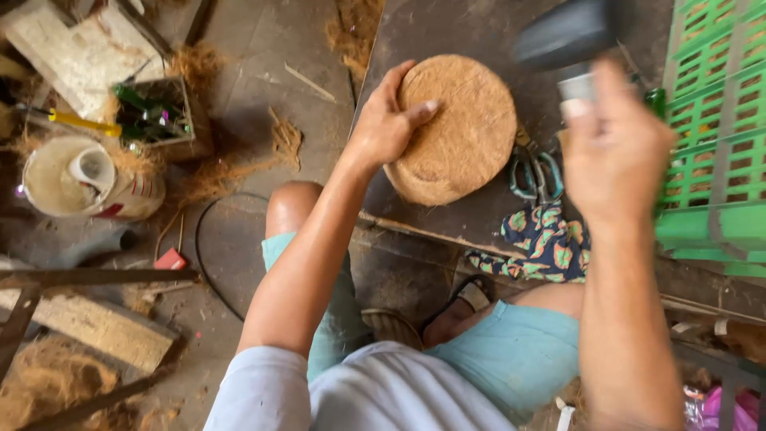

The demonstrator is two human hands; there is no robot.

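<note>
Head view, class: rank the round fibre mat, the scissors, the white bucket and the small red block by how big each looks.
1. Round fibre mat, under the left hand.
2. White bucket, though it sits farther off, so the gap is unsure.
3. Scissors.
4. Small red block.

Board [447, 32] bare above disc [463, 128] — scissors [536, 175], crate [714, 136] block right.
</note>
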